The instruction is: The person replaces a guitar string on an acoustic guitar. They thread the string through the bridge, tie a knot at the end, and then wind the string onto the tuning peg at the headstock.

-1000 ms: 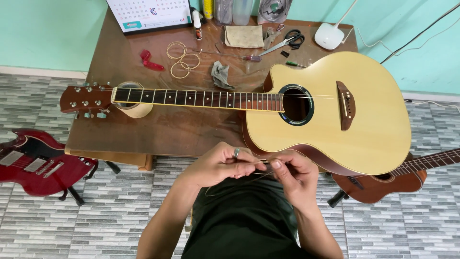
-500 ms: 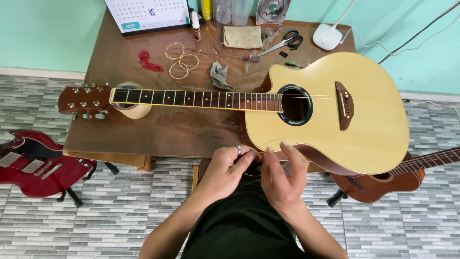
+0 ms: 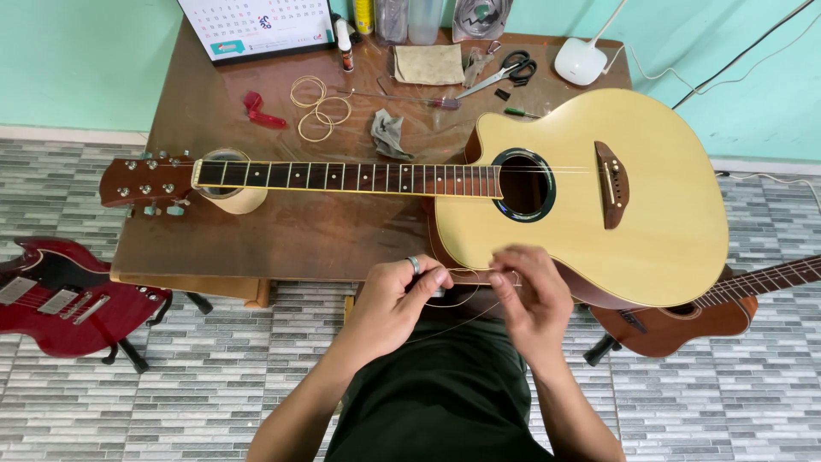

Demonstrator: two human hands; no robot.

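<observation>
- String (image 3: 457,295) work sits at an early stage, we judge: a thin, coiled guitar string is pinched between both hands just in front of the table's near edge, above the lap, not yet on the instrument.
- Our left hand (image 3: 395,299), ring on one finger, is closed on the wire; our right hand (image 3: 530,295) has its fingertips together on the other part of the loop.
- Just beyond the hands, the acoustic guitar (image 3: 590,201) lies flat on the table (image 3: 325,235), its neck resting on a roll of tape (image 3: 233,195); we make out only a faint line or two across the soundhole, so most stringing looks left to do.
- Further back lie more coiled strings (image 3: 316,107), a red winder (image 3: 261,111), a cloth (image 3: 386,134) and scissors (image 3: 505,73).
- Compared with half a second ago, the right hand has shifted rightward and curled, and the loop shows wider between the hands; the guitar has stayed put.
</observation>
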